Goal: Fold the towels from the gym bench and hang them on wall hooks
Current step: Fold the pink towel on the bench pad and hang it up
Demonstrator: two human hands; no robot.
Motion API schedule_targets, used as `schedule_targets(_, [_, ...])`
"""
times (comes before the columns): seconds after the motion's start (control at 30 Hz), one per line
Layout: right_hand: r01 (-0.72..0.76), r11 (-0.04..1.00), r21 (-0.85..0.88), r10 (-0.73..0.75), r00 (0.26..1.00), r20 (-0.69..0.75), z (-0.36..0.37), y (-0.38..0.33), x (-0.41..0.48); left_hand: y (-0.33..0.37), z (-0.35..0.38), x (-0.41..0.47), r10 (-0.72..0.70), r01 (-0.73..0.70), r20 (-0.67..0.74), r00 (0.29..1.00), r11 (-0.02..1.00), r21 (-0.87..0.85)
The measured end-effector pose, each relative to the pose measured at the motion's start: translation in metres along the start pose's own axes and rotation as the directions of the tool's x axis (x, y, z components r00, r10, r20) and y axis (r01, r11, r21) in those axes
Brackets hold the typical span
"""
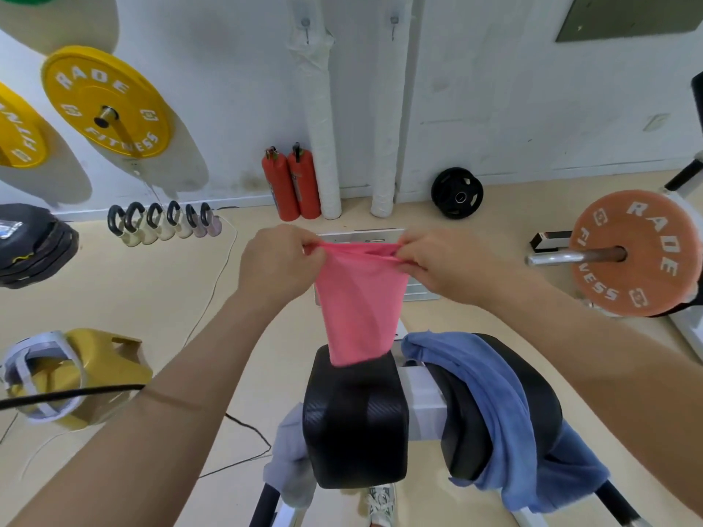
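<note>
Head view: at the near left edge of the table [355, 424] a grey towel [289, 462] hangs down, and a blue towel [502, 408] lies draped over its right side. Above the far edge the pink towel [357, 298] hangs between both grips, its lower end touching the table. The left grip [279, 262] and the right grip [437, 262] each pinch one top corner, near each other. Wall hooks [305, 24] are on the far wall.

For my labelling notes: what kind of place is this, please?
Probably a gym: a yellow weight plate hangs on the wall, a padded bench stands in front, and a barbell carries an orange plate.
</note>
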State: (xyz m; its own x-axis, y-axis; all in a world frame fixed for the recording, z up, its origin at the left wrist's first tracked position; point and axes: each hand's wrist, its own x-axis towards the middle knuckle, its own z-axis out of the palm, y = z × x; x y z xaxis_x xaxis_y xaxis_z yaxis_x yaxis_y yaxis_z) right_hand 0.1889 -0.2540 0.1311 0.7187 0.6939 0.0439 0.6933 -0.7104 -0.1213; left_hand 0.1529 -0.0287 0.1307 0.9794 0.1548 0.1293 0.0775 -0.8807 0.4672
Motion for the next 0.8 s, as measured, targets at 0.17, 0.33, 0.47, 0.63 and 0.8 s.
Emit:
schedule_targets(0.17, [0.065,0.993,-0.098,-0.104,0.879,-0.465,-0.004,0.001,0.003,0.0,-0.012,0.007,0.213,-0.225,-0.246,0.946,0.974,-0.02])
schedule_targets(0.33, [0.1,0.97,-0.221,-0.199,0.848,-0.491,0.043,-0.017,-0.044,-0.031,0.02,-0.044,0.328,-0.345,-0.228,0.917,0.938,-0.041])
schedule_targets(0.47, [0.079,0.986,-0.144,-0.113,0.963,-0.246,0.131,-0.044,-0.098,-0.078,0.088,-0.119,0.391,-0.391,0.038,0.92,0.92,-0.015])
schedule_targets(0.63, [0.05,0.998,-0.026,-0.052,0.996,-0.075,0.219,-0.092,-0.166,-0.126,0.155,-0.205,0.422,-0.425,0.334,0.843,0.903,-0.066])
schedule_targets(0.8, [-0.105,0.988,-0.112,0.105,0.994,-0.007,0.248,-0.129,-0.204,-0.141,0.177,-0.236,0.446,-0.443,0.389,0.806,0.891,-0.102])
